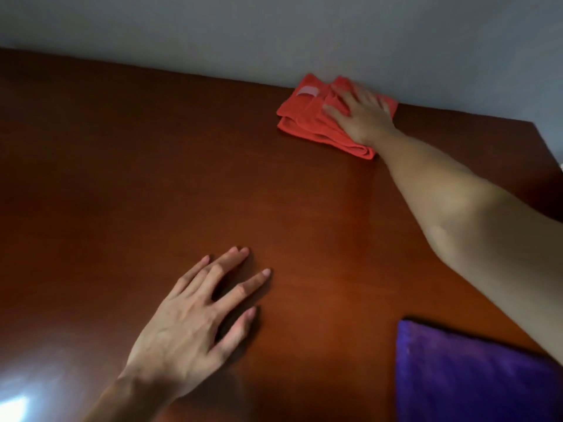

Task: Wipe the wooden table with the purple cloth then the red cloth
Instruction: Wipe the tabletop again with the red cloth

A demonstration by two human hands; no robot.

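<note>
I am watching the right hand (364,115) lying flat, fingers spread, palm down on the folded red cloth (316,115) at about one o'clock, hard against the wall (274,32) at the table's (152,162) far edge. It is pressing rather than gripping (the fingers are blurred). The left hand (195,321) is resting open on bare wood at seven o'clock, holding nothing. The purple cloth (463,376) is lying at five o'clock, under the right forearm and not touching it.
</note>
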